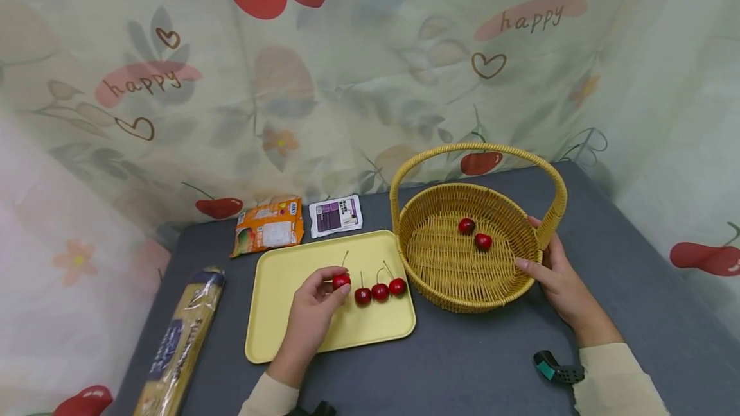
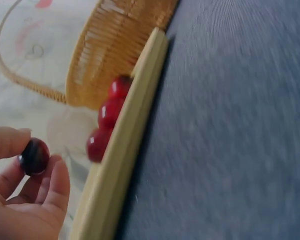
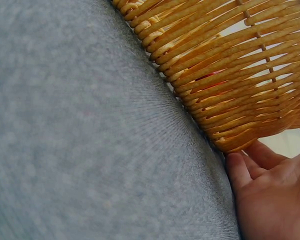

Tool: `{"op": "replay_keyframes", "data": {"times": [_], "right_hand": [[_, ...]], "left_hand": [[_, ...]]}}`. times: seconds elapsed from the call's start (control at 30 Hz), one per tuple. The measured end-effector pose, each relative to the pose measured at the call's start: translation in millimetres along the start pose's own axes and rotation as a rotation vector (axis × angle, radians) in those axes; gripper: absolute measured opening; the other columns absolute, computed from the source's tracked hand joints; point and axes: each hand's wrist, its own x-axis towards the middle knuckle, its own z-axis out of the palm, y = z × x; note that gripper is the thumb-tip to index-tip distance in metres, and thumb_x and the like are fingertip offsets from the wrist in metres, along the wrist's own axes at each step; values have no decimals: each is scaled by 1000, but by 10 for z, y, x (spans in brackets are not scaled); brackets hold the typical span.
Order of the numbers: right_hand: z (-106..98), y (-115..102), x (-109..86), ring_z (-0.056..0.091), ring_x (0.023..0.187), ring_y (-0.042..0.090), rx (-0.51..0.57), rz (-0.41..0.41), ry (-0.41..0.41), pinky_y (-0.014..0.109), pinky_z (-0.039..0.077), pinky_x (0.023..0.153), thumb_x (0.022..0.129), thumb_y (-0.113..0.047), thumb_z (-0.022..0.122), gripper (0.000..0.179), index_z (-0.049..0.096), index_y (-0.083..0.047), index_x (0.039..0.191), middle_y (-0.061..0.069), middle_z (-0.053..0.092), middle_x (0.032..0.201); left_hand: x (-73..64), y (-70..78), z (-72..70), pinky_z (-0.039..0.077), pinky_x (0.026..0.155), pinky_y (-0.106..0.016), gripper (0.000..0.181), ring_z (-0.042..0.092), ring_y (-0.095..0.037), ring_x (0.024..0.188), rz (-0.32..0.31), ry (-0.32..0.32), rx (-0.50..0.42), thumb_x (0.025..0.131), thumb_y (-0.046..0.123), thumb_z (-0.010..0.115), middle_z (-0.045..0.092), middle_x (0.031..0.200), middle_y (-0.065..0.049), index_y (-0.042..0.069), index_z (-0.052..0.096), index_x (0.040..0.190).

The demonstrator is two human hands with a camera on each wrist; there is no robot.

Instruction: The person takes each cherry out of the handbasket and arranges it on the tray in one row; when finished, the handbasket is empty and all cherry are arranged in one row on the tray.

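Note:
My left hand point(image 1: 315, 303) pinches a dark red cherry point(image 1: 341, 281) between thumb and fingers, its stem pointing up, over the yellow tray point(image 1: 277, 313). In the left wrist view that cherry point(image 2: 34, 157) appears apart from the tray's rim. Just right of it, three stemmed cherries point(image 1: 379, 293) sit in a row on the tray. My right hand point(image 1: 563, 284) grips the right side of the wicker basket point(image 1: 439, 268), thumb over the rim and fingers outside, near the handle's base. Two cherries point(image 1: 482, 242) lie inside the basket. Its weave hides most of the contents in the right wrist view.
Behind the tray lie an orange packet point(image 1: 268, 226) and a white and purple packet point(image 1: 336, 216). A long clear-and-blue pack point(image 1: 182, 345), apparently noodles, lies left of the tray. Patterned cloth point(image 1: 347, 82) hangs around the grey table point(image 1: 462, 364). The basket's tall handle point(image 1: 480, 146) arches above it.

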Motion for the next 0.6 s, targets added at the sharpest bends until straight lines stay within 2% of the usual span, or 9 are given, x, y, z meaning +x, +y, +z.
{"op": "replay_keyframes", "data": {"times": [0.23,0.37,0.6], "right_hand": [[1,0,0,50,141,20,7,-4,-1,21,49,102,110,4,55,80,13,-19,174,29,27,162],[4,-1,0,49,142,21,7,-4,-2,21,48,102,110,4,55,80,12,-19,174,29,26,163],[9,-5,1,51,140,20,5,-5,4,21,49,101,110,4,56,80,13,-19,174,30,27,161]], "left_hand": [[8,-133,-80,57,81,-25,31,68,-30,98,-41,30,27,101,6,79,72,117,-14,3,73,131],[19,-210,-92,57,80,-26,30,69,-29,96,-29,24,58,99,5,81,73,113,-13,3,74,128],[16,-264,-86,56,80,-30,28,66,-26,94,-4,6,179,96,7,84,74,109,-5,10,77,123]]}}
